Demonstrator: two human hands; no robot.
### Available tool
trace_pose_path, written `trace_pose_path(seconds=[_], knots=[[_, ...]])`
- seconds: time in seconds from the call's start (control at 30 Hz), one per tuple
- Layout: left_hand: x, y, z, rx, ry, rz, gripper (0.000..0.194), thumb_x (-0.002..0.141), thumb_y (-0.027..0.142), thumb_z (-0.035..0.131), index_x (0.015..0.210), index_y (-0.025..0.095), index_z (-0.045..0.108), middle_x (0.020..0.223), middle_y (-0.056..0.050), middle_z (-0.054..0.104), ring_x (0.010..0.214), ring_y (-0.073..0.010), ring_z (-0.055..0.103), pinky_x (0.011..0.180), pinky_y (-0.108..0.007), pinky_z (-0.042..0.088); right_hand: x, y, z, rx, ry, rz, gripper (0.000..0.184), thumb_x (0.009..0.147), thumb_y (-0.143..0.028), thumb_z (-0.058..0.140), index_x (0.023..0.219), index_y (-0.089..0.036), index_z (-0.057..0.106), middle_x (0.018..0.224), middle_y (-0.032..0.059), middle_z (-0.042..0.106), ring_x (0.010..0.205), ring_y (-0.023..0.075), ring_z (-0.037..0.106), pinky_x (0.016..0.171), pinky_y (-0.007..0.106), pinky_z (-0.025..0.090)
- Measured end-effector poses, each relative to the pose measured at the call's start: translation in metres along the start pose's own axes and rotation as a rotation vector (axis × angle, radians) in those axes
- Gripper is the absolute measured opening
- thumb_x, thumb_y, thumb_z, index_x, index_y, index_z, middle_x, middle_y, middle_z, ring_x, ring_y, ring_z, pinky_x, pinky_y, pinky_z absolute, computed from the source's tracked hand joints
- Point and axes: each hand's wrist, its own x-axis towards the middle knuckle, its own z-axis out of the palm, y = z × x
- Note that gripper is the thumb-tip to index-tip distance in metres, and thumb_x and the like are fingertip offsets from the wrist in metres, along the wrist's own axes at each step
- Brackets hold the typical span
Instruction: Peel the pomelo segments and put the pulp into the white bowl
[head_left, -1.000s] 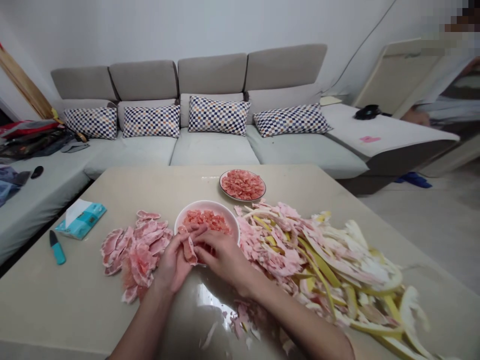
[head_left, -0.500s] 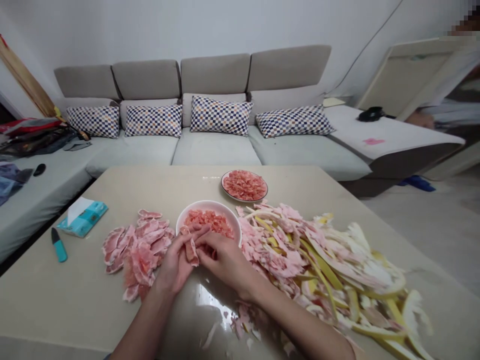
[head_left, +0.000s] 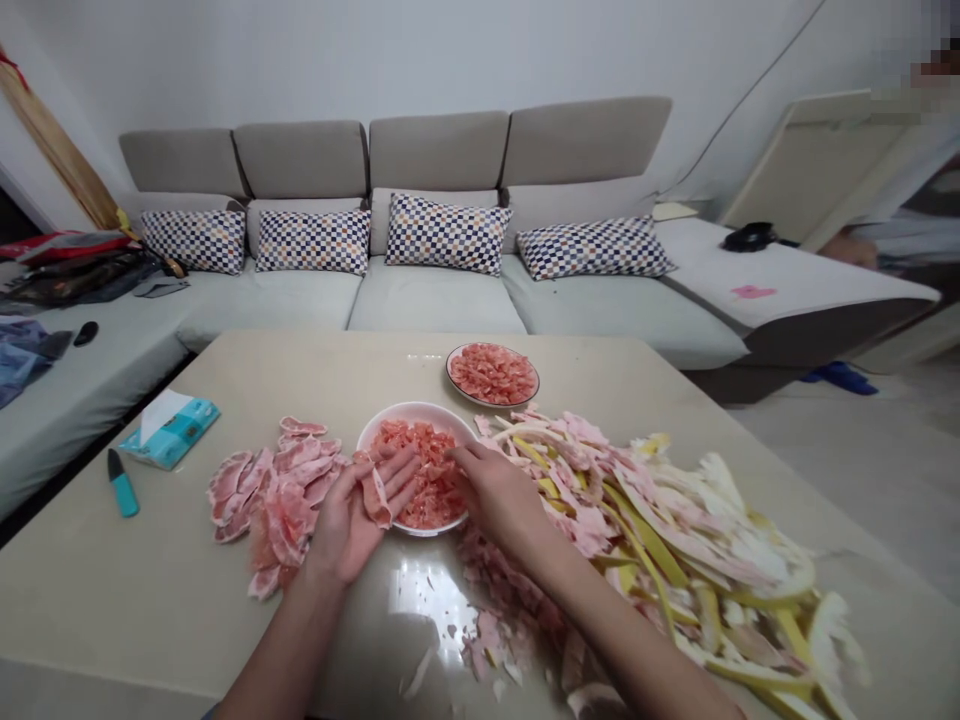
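Note:
My left hand [head_left: 356, 515] is palm up at the near left of the white bowl [head_left: 367, 440], its fingers stretched beneath a partly peeled pomelo segment [head_left: 377, 498] that the thumb pins down. Loose pink pomelo flesh [head_left: 431, 480] lies in the bowl. Over the bowl's right rim is my right hand [head_left: 495, 490], fingertips pinched together and pointing down at the flesh; whatever is between them is hidden. To the left, a heap of pomelo segments [head_left: 281, 500] in pale skins rests on the table.
A plate [head_left: 493, 374] of pink flesh stands behind the bowl. A big pile of pomelo peel [head_left: 645, 520] spreads across the right side. A teal-handled knife [head_left: 124, 485] and a tissue pack [head_left: 171, 430] lie at left. Beyond the table runs a sofa [head_left: 435, 300].
My right hand has moved away from my left, rightward over the bowl. The left hand has opened out flatter, still with the segment. The view has shifted slightly.

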Motion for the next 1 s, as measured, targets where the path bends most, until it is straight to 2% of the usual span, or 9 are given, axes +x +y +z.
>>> trace_pose_path(seconds=[0.17,0.37,0.5,0.63,0.73,0.8,0.87,0.9,1.0], knots=[[0.000,0.000,-0.002,-0.026,-0.009,-0.042,0.039,0.084,0.016,0.049,0.123,0.013,0.050,0.132,-0.021,0.057,0.126,-0.0313,0.050,0.108,-0.054,0.034,-0.001,0.004,0.001,-0.079,0.100,-0.015,0.024,0.092,-0.024,0.047,0.080,-0.017,0.066,0.072,0.0089,0.065,0.066,0.0192,0.058,0.060,0.027,0.038],[-0.006,-0.005,0.006,-0.037,-0.017,-0.083,0.029,0.084,0.019,0.049,0.111,0.012,0.056,0.127,-0.020,0.060,0.125,-0.0312,0.051,0.107,-0.054,0.034,-0.003,-0.020,-0.008,0.232,0.253,-0.230,0.023,0.092,-0.017,0.046,0.108,-0.018,0.062,0.108,0.0120,0.062,0.102,0.0228,0.056,0.086,0.035,0.045],[-0.021,-0.021,0.021,-0.046,-0.071,-0.204,0.028,0.084,0.021,0.050,0.109,0.014,0.059,0.125,-0.018,0.062,0.124,-0.0315,0.052,0.105,-0.055,0.035,-0.017,-0.002,-0.022,0.179,0.211,-0.283,0.020,0.091,-0.019,0.049,0.104,-0.020,0.064,0.108,0.0103,0.064,0.101,0.0230,0.056,0.087,0.038,0.047],[-0.038,-0.035,0.028,-0.093,-0.165,-0.309,0.026,0.084,0.021,0.048,0.103,0.012,0.063,0.131,-0.019,0.057,0.129,-0.0347,0.046,0.105,-0.056,0.034,-0.064,0.038,-0.044,-0.052,0.301,0.004,0.023,0.089,-0.018,0.046,0.098,-0.017,0.067,0.100,0.0144,0.067,0.094,0.0277,0.060,0.082,0.046,0.049],[-0.044,-0.039,0.029,-0.097,-0.169,-0.335,0.025,0.086,0.022,0.046,0.101,0.013,0.064,0.136,-0.018,0.054,0.132,-0.0356,0.042,0.104,-0.056,0.035,-0.107,0.029,-0.048,-0.128,0.392,0.149,0.037,0.089,-0.016,0.043,0.123,-0.020,0.057,0.118,0.0148,0.063,0.109,0.0301,0.057,0.090,0.051,0.047],[-0.045,-0.039,0.029,-0.093,-0.156,-0.345,0.024,0.086,0.021,0.046,0.100,0.014,0.065,0.136,-0.017,0.054,0.132,-0.0359,0.042,0.102,-0.057,0.037,-0.126,0.009,-0.040,-0.071,0.331,-0.030,0.045,0.089,-0.018,0.046,0.134,-0.026,0.048,0.132,0.0102,0.056,0.122,0.0283,0.050,0.100,0.049,0.042],[-0.045,-0.037,0.029,-0.095,-0.135,-0.330,0.024,0.086,0.020,0.047,0.099,0.014,0.065,0.136,-0.016,0.055,0.131,-0.0360,0.042,0.101,-0.058,0.038,-0.136,-0.003,-0.031,-0.062,0.116,-0.269,0.047,0.087,-0.029,0.053,0.134,-0.032,0.048,0.133,0.0053,0.056,0.124,0.0288,0.049,0.101,0.048,0.042],[-0.045,-0.035,0.029,-0.099,-0.122,-0.318,0.023,0.085,0.020,0.047,0.099,0.015,0.065,0.135,-0.016,0.055,0.131,-0.0361,0.042,0.101,-0.058,0.039,-0.139,-0.002,-0.028,-0.107,0.114,-0.247,0.047,0.086,-0.032,0.054,0.132,-0.031,0.048,0.131,0.0067,0.058,0.123,0.0310,0.049,0.098,0.052,0.043],[-0.045,-0.029,0.027,-0.122,-0.091,-0.274,0.022,0.084,0.021,0.048,0.097,0.015,0.065,0.133,-0.015,0.057,0.132,-0.0363,0.042,0.102,-0.060,0.037,-0.141,0.015,-0.030,-0.297,0.400,0.163,0.037,0.088,-0.021,0.050,0.125,-0.021,0.054,0.127,0.0173,0.058,0.124,0.0378,0.045,0.093,0.061,0.041]])
